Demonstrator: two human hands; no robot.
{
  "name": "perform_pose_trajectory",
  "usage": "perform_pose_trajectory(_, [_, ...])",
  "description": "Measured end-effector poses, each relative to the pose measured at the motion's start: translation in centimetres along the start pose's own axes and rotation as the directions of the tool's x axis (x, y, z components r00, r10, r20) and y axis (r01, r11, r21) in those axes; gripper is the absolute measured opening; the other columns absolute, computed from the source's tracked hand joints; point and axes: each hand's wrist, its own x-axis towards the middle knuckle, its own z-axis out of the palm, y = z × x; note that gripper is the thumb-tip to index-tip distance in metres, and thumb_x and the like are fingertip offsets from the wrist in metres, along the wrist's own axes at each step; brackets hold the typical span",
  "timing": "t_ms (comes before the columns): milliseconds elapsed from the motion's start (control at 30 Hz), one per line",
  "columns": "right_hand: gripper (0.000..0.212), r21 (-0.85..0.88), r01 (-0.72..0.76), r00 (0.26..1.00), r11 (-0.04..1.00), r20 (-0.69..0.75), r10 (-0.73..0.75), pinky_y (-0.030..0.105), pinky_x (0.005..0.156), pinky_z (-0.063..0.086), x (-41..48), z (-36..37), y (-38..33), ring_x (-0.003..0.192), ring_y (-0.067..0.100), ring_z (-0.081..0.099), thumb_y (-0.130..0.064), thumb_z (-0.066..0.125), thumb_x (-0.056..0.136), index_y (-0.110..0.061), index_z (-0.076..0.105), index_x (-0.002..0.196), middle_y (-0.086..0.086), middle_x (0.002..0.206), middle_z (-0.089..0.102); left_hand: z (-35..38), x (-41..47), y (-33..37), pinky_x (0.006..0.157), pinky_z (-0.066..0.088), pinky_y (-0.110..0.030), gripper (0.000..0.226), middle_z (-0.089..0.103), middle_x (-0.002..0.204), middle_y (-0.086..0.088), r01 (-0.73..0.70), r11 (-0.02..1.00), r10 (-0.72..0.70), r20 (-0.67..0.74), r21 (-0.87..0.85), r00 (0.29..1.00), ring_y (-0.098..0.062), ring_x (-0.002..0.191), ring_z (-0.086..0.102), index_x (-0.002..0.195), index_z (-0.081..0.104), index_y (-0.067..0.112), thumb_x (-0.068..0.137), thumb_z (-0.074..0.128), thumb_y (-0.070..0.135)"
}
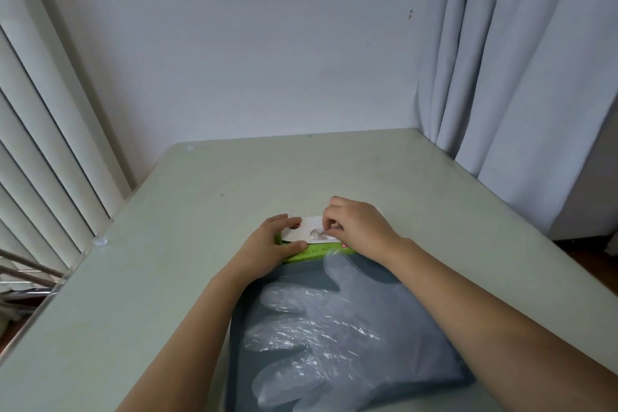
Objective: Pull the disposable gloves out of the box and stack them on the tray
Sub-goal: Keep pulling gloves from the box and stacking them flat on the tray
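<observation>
Near end of tray (291, 278) off-frame.

clear plastic gloves (337, 328) lie flat on the dark tray (444, 378), green-and-white box (311, 249) touching its far edge.

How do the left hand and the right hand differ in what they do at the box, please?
The left hand grips the box by its left end, thumb on the green near side; the right hand pinches a glove at the box's top. The left hand spans the box with thumb and fingers apart; the right hand's fingers are curled close together. Both are at the box, beyond the tray.
</observation>
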Motion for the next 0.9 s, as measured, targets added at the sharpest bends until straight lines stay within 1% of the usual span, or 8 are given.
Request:
perform_pose_trajectory(167, [0.023,-0.135,0.02,0.968,0.991,0.252,0.015,0.026,0.051,0.025,0.7,-1.3,0.1,0.071,0.017,0.045,-0.028,0.056,0.094,-0.031,0.072,0.11,-0.008,0.066,0.042,0.1,0.2,-0.2,0.095,0.02,-0.008,0.058,0.038,0.149,0.002,0.012,1.0,-0.012,-0.002,0.018,1.0,-0.007,0.132,0.036,0.14,0.048,0.019,0.087,0.07,0.028])
perform_pose_trajectory(267, [0.024,-0.112,-0.025,0.958,0.993,0.282,0.056,0.025,0.051,0.03,0.9,-1.6,-0.1,0.069,0.018,0.049,-0.024,0.059,0.09,-0.028,0.072,0.109,-0.007,0.071,0.059,0.2,0.2,-0.2,0.103,0.019,-0.014,0.069,0.032,0.154,0.0,0.04,0.999,-0.04,0.001,0.019,0.999,-0.014,0.14,0.031,0.147,0.038,0.016,0.088,0.069,0.03])
perform_pose_trajectory(367, [0.026,-0.145,-0.041,0.965,0.989,0.251,0.077,0.029,0.06,0.038,1.1,-1.2,-0.7,0.08,0.028,0.06,-0.033,0.058,0.09,-0.016,0.076,0.096,0.008,0.088,0.07,0.2,0.1,-0.1,0.106,0.02,-0.018,0.071,0.031,0.155,0.001,0.046,0.999,-0.046,0.011,-0.003,0.999,-0.014,0.141,0.03,0.149,0.033,0.02,0.088,0.068,0.028])
perform_pose_trajectory(500, [0.042,-0.164,-0.048,0.97,0.985,0.229,0.086,0.032,0.062,0.043,1.2,-0.9,-1.0,0.08,0.032,0.061,-0.044,0.055,0.091,-0.007,0.072,0.08,0.012,0.084,0.07,0.2,-0.1,0.1,0.108,0.018,-0.019,0.061,0.031,0.154,-0.003,0.011,1.0,-0.011,0.024,0.008,1.0,-0.015,0.144,0.024,0.146,0.04,0.025,0.09,0.066,0.026])
perform_pose_trajectory(600, [0.036,-0.139,-0.043,0.97,0.989,0.232,0.075,0.034,0.065,0.043,0.8,-1.1,-1.1,0.079,0.029,0.06,-0.037,0.056,0.091,-0.006,0.071,0.082,0.008,0.083,0.07,0.2,-0.1,0.1,0.106,0.021,-0.02,0.053,0.027,0.156,-0.007,0.013,1.0,-0.014,0.037,0.029,0.999,-0.019,0.143,0.027,0.141,0.047,0.025,0.091,0.064,0.028])
perform_pose_trajectory(700, [0.021,-0.069,-0.05,0.981,0.996,0.182,0.062,0.027,0.064,0.033,0.1,-1.0,-0.8,0.074,0.017,0.051,-0.028,0.057,0.091,-0.012,0.069,0.086,-0.005,0.079,0.058,0.1,-0.1,0.1,0.107,0.021,-0.021,0.052,0.026,0.156,-0.007,0.021,1.0,-0.022,0.041,0.023,0.999,-0.02,0.142,0.029,0.14,0.048,0.026,0.091,0.064,0.028])
perform_pose_trajectory(833, [0.017,-0.042,-0.021,0.993,0.999,0.112,0.025,0.024,0.068,0.032,-0.5,-0.4,-0.4,0.081,0.013,0.049,-0.024,0.054,0.093,-0.013,0.066,0.088,-0.002,0.091,0.06,0.1,-0.1,0.1,0.11,0.02,-0.023,0.052,0.025,0.157,-0.006,0.027,0.999,-0.029,0.047,0.026,0.998,-0.02,0.142,0.029,0.141,0.047,0.026,0.091,0.064,0.029])
perform_pose_trajectory(900, [0.015,-0.029,0.009,0.999,1.0,0.048,-0.008,0.023,0.07,0.033,-0.5,-0.1,-0.3,0.084,0.012,0.047,-0.021,0.057,0.092,-0.011,0.067,0.087,-0.003,0.089,0.06,0.1,0.0,-0.1,0.111,0.019,-0.022,0.053,0.025,0.157,-0.006,0.03,0.999,-0.031,0.044,0.018,0.999,-0.018,0.142,0.029,0.141,0.047,0.026,0.091,0.065,0.028])
